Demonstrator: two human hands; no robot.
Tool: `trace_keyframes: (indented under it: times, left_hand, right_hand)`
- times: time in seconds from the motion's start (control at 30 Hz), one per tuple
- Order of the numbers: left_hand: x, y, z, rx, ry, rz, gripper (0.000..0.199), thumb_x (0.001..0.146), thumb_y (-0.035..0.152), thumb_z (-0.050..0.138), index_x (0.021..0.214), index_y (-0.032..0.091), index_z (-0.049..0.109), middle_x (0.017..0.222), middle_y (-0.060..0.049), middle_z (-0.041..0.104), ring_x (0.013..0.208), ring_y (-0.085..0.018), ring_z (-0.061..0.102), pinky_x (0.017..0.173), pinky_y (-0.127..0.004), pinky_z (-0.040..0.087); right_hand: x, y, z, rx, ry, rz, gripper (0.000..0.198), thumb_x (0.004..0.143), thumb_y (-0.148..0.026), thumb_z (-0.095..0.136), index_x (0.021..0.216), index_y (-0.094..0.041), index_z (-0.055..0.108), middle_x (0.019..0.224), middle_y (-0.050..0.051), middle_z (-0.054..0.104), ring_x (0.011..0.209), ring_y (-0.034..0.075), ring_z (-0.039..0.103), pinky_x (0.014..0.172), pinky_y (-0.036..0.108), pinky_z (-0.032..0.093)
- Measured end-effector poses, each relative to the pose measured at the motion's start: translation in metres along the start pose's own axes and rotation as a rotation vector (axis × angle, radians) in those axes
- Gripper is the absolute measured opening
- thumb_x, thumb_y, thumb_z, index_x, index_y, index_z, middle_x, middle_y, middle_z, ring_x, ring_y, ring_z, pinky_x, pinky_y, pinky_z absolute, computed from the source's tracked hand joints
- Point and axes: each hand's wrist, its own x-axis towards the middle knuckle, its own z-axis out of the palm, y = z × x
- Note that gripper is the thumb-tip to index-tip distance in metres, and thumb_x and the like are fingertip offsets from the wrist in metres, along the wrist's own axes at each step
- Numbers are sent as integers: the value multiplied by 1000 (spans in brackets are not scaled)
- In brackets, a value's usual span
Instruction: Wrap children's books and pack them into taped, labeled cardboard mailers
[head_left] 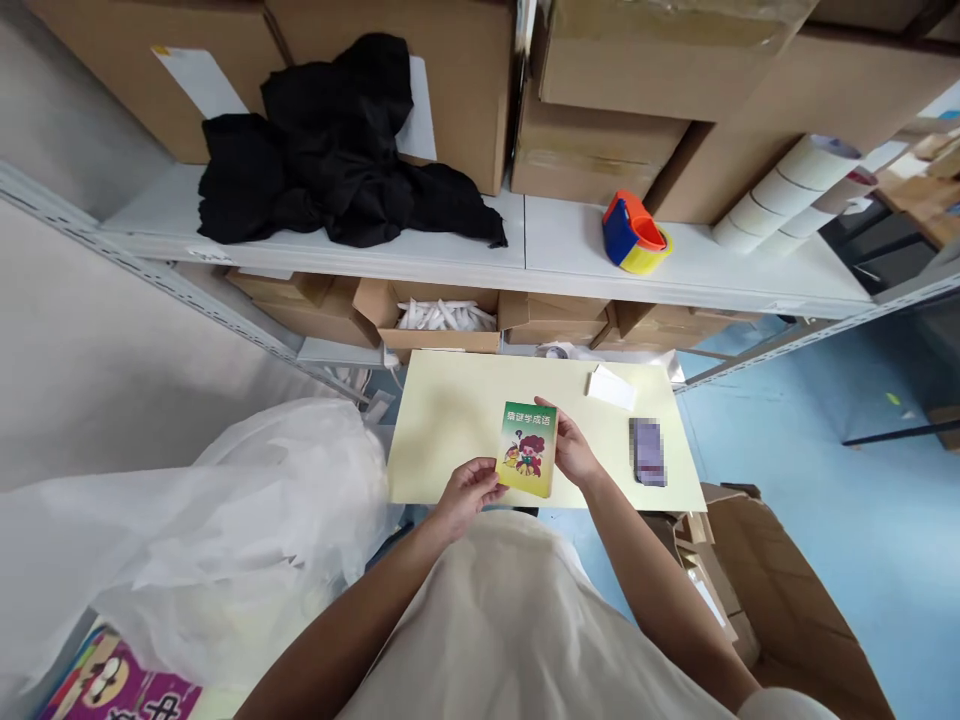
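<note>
Between my hands, above the pale yellow tabletop (442, 400), is a small green and yellow card box (529, 450) with Chinese characters and cartoon figures on its front. My left hand (469, 492) grips its lower left corner between thumb and fingers. On the other side, my right hand (576, 452) holds the upper right edge, with fingertips behind the top corner. The box is tilted so its front faces me. A small white box (610, 387) lies at the table's back right. Nearer on the right is a dark purple phone-like item (648, 452), blurred by pixelation.
Behind the table, a metal shelf (450, 262) carries cartons, black cloth (337, 150), a tape dispenser (636, 233) and label rolls (787, 190). An open carton (442, 340) holds white tubes. White plastic sheeting (277, 510) bulges at left; a cardboard box (787, 590) stands at right.
</note>
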Motion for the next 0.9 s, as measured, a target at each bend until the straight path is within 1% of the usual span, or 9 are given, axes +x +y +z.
trace_keyframes:
  times: [0.17, 0.2, 0.27, 0.37, 0.47, 0.57, 0.63, 0.77, 0.9]
  left_hand:
    - [5, -9, 23, -52, -24, -71, 35, 57, 27, 82, 87, 14, 69, 84, -6, 70, 71, -14, 64, 77, -29, 48]
    - [6, -10, 26, -41, -29, -76, 36, 57, 26, 82, 88, 14, 69, 84, -7, 71, 74, -16, 65, 78, -30, 48]
    - [6, -11, 30, -7, -38, -65, 38, 58, 30, 81, 91, 14, 70, 90, -9, 72, 83, -21, 66, 81, -32, 48]
    - [5, -8, 32, 13, -104, -31, 53, 67, 56, 69, 97, 13, 70, 102, -14, 70, 98, -28, 64, 86, -37, 47]
    - [2, -2, 33, 30, -95, 72, 71, 69, 73, 53, 103, 13, 67, 109, -17, 67, 103, -30, 62, 85, -39, 48]
    - [1, -1, 35, 193, 63, 196, 63, 63, 59, 70, 107, 15, 65, 109, -14, 68, 99, -27, 64, 84, -38, 50]
    - [3, -2, 37, 309, 131, 219, 56, 59, 50, 77, 103, 15, 67, 102, -12, 71, 94, -25, 66, 83, -37, 51]
    - [9, -8, 41, 380, 143, 229, 49, 60, 51, 74, 92, 15, 70, 94, -10, 72, 91, -25, 67, 83, -39, 52]
    - [12, -10, 43, 395, 142, 267, 47, 61, 51, 73, 93, 16, 71, 96, -9, 72, 92, -25, 66, 83, -38, 52]
  right_hand:
    - [4, -10, -9, 123, -281, 140, 66, 60, -33, 78, 121, -32, 54, 115, 5, 63, 96, 24, 62, 84, 40, 47]
    - [5, -11, -11, 137, -313, 149, 65, 60, -32, 79, 120, -33, 54, 116, 5, 62, 98, 24, 62, 85, 41, 47]
    - [8, -12, -17, 152, -324, 144, 60, 60, -30, 79, 114, -35, 55, 105, 2, 65, 92, 21, 63, 81, 39, 48]
    - [14, -12, -25, 140, -237, 95, 43, 62, -30, 79, 100, -33, 58, 84, -4, 64, 71, 13, 60, 66, 29, 49]
    - [16, -16, -31, 74, -137, 71, 38, 61, -33, 80, 93, -30, 59, 80, -4, 62, 65, 11, 55, 56, 23, 46]
    - [13, -25, -35, 8, -40, 31, 39, 61, -36, 79, 93, -29, 58, 81, -4, 60, 66, 11, 54, 56, 23, 48]
    - [10, -30, -35, -42, 14, -14, 40, 61, -37, 78, 95, -29, 58, 82, -4, 59, 67, 11, 54, 56, 24, 49]
    - [2, -37, -32, -147, 72, -77, 42, 62, -39, 75, 99, -28, 59, 82, -3, 59, 67, 11, 55, 55, 25, 49]
    - [-3, -41, -33, -176, 121, -78, 40, 66, -43, 71, 101, -27, 61, 78, -3, 61, 66, 12, 58, 60, 30, 51]
